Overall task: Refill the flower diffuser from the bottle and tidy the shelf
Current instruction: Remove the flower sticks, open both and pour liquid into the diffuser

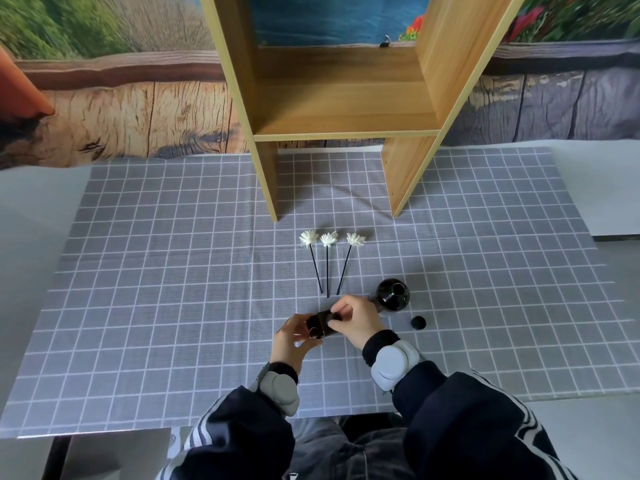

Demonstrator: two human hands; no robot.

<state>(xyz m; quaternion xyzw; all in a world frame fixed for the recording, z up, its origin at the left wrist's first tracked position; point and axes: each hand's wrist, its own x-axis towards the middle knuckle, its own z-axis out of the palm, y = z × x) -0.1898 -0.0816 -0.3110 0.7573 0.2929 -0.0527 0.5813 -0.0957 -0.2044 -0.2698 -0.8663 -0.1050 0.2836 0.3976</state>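
A dark refill bottle [320, 323] lies sideways between my two hands above the grey checked cloth. My left hand [292, 339] grips its body. My right hand [356, 317] is closed around its cap end. The round black diffuser vase [393, 294] stands just right of my right hand, its mouth uncovered. A small black stopper [418, 322] lies on the cloth beside the vase. Three white flower reeds [327, 261] on black stems lie side by side beyond my hands.
A wooden shelf unit [346, 133] stands at the back of the cloth [138, 271], its two side panels resting on the table and its shelf board bare. A printed backdrop hangs behind it. White table shows on either side.
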